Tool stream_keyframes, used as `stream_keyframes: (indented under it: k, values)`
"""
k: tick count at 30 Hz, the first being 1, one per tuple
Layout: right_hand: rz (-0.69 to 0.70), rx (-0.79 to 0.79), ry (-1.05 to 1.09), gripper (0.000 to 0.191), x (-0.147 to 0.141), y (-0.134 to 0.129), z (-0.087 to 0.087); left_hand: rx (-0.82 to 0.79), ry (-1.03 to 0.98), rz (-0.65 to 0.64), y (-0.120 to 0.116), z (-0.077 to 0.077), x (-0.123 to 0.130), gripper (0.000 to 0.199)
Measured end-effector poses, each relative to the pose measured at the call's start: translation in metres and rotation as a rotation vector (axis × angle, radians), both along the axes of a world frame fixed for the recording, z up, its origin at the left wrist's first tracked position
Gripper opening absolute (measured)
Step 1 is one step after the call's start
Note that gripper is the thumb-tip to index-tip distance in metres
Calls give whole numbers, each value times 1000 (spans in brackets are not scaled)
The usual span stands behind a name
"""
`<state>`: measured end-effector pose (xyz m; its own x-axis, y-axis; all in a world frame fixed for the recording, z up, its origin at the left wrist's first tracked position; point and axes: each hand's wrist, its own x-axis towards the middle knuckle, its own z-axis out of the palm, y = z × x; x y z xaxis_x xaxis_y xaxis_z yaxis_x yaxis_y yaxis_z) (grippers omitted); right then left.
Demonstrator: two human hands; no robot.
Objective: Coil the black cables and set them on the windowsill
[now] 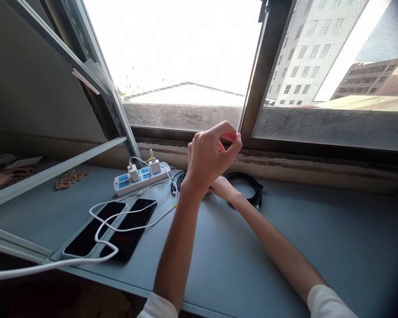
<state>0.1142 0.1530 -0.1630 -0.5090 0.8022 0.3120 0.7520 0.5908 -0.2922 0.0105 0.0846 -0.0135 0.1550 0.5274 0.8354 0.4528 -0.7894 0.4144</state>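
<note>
My left hand (212,152) is raised above the table near the window sill, thumb and index finger pinched into a ring. What the pinch holds, if anything, is too small to make out. Lower down and partly behind my left wrist is my right hand (223,187), close to the tabletop. Its fingers are hidden, so their grip does not show. Beside the hands lies a coiled black cable (259,192), its loops spreading to both sides and a plug at its right end.
A white power strip (126,189) with two white chargers stands left of the hands. Loose white cables cross two dark-screened phones (96,229) (132,229). A metal frame (63,170) stands at the left; beyond it are small brown pieces (71,179) and another person's hand (0,180).
</note>
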Motion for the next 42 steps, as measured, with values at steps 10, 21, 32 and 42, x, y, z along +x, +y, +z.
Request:
stream_keyframes:
  k: [10, 21, 32, 42]
  values:
    - [-197, 214, 350, 16, 8, 14, 11, 39, -140, 30, -1, 6, -10, 31]
    - [-258, 436, 847, 20, 66, -19, 92, -74, -261, -179, -21, 14, 9, 14]
    - [-121, 457, 1255, 21, 108, -86, 144, -312, -295, -412, -56, 17, 36, 6]
    - [-239, 452, 1246, 24, 117, -93, 143, -461, -272, -488, -54, 9, 58, 9]
